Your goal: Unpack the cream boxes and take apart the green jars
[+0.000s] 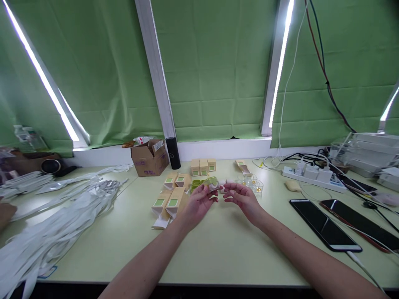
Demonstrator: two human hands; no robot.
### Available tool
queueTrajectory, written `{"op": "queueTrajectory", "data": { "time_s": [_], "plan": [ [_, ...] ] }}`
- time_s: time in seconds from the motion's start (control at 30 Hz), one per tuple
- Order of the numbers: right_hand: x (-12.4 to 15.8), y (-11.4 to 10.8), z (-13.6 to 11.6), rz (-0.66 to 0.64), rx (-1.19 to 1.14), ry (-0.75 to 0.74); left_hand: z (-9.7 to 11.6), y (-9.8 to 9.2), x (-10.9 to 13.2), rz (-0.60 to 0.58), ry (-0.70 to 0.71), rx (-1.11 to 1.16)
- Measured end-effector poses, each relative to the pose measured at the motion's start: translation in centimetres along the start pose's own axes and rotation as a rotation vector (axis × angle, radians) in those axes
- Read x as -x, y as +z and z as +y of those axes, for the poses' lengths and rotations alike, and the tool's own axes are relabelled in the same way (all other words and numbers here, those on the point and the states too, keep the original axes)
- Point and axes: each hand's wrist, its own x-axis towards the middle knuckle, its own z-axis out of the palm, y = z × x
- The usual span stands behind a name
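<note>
My left hand is closed on a small see-through green container, pinched between thumb and fingers above the table. Just right of it is my right hand, its fingers loosely bent and apart, with nothing I can make out in them. Another green container lies behind the left hand. Several small clear cups, some with gold-coloured bits inside, sit beyond the right hand. Cream paper boxes with green labels lie left of my left hand, their flaps open.
More small cream boxes stand at the back, and one open box lies to their right. A cardboard carton and a black cylinder are behind. White strips cover the left; phones and a power strip occupy the right.
</note>
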Motion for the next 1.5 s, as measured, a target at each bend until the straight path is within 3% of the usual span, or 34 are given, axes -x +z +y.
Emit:
{"op": "queueTrajectory", "data": {
  "time_s": [0.17,0.33,0.6,0.9,1.5],
  "plan": [
    [-0.1,0.3,0.3,-0.024,0.069,-0.015,0.3,-0.1,0.0,0.008,0.013,0.057],
    [0.1,1.4,1.3,-0.009,0.117,-0.099,-0.2,0.2,0.1,0.05,0.035,-0.065],
    [0.3,1.6,1.7,-0.081,0.061,-0.071,0.0,1.4,0.7,-0.049,0.033,-0.283],
    [0.1,0.6,2.4,-0.044,0.262,-0.11,0.5,0.6,0.1,0.203,0.331,-0.79],
    [-0.1,0.4,2.9,-0.067,0.347,-0.168,-0.3,0.9,0.2,0.276,0.366,-0.643]
  ]
}}
